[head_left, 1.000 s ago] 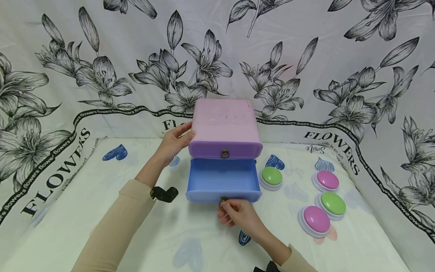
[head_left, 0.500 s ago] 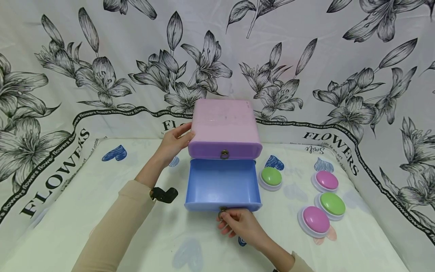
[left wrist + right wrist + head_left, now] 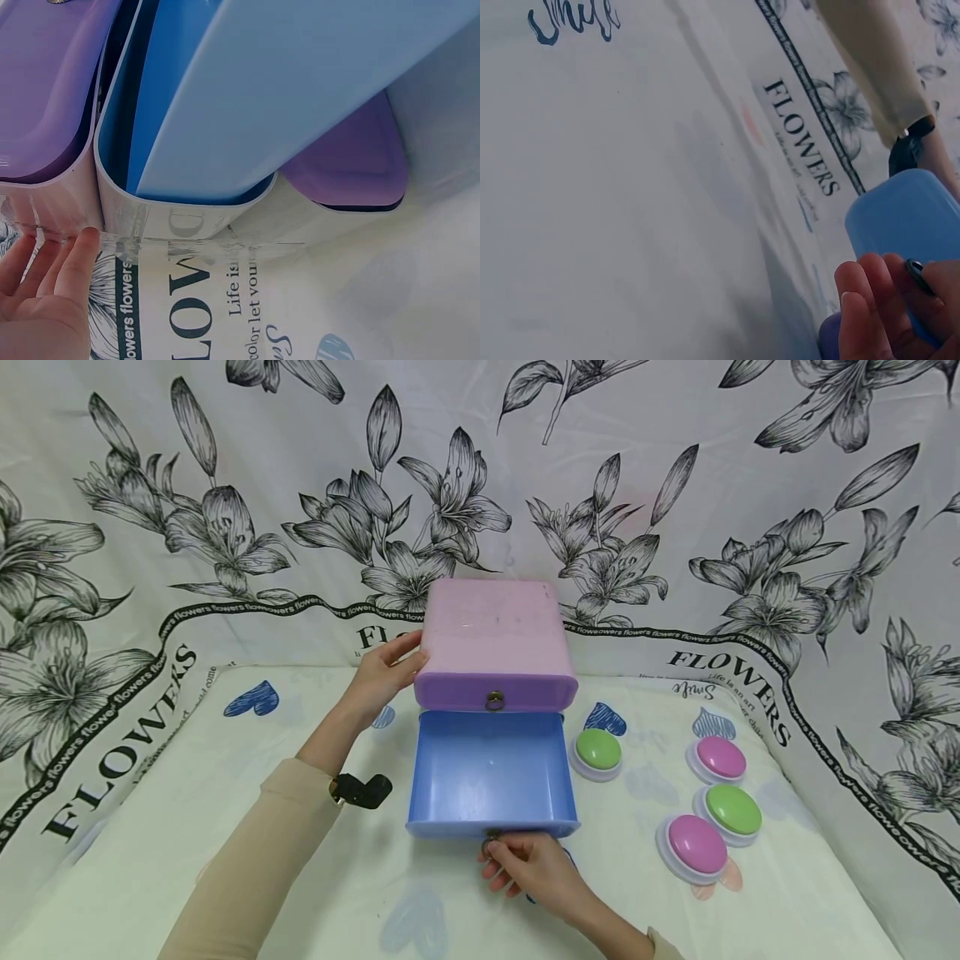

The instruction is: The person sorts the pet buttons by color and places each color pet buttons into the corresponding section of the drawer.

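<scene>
A small drawer cabinet (image 3: 495,622) with a pale pink top stands at the middle of the table. My left hand (image 3: 384,672) rests on its left side; in the left wrist view those fingertips lie against the pink wall with fingers extended. Below the closed purple top drawer (image 3: 450,693), the blue drawer (image 3: 491,777) stands far out, with nothing inside. My right hand (image 3: 538,870) pinches the metal ring pull (image 3: 918,276) on its front between thumb and finger, the other fingers loosely bent. A lower purple drawer (image 3: 356,161) shows beneath the blue one.
One green push light (image 3: 598,750) sits close to the drawer's right side. Farther right are a pink light (image 3: 722,757), another green light (image 3: 733,810) and another pink light (image 3: 697,845), all round on white bases. A flowered cloth (image 3: 330,443) hangs behind the cabinet.
The blue drawer has slid out toward me, with my right hand moving along on its ring pull. My left hand has stayed against the cabinet's side.
</scene>
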`<state>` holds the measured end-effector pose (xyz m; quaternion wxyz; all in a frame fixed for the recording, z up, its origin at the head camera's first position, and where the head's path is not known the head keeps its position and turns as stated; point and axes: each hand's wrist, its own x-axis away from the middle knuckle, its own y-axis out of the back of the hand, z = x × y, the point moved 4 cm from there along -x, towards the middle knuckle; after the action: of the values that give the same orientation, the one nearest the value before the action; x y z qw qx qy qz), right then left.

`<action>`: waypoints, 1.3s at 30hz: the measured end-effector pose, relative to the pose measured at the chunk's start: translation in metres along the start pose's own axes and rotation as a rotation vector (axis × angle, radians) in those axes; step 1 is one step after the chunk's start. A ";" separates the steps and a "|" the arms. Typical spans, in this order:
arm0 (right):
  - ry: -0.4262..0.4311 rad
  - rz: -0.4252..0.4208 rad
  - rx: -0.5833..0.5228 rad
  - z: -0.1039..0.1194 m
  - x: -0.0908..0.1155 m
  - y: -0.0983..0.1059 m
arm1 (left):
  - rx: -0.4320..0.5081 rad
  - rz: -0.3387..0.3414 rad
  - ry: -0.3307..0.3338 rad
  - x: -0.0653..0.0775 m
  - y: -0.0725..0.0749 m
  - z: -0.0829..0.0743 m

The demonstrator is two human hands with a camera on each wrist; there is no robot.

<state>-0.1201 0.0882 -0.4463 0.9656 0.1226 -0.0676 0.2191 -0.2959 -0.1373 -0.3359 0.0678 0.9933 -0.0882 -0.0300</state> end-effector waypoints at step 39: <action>-0.003 -0.005 0.007 -0.010 0.012 -0.008 | 0.001 0.014 0.028 0.010 -0.003 -0.016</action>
<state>-0.1050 0.0890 -0.4556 0.9656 0.1263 -0.0681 0.2169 -0.2848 -0.1340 -0.3204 0.0688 0.9931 -0.0940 -0.0156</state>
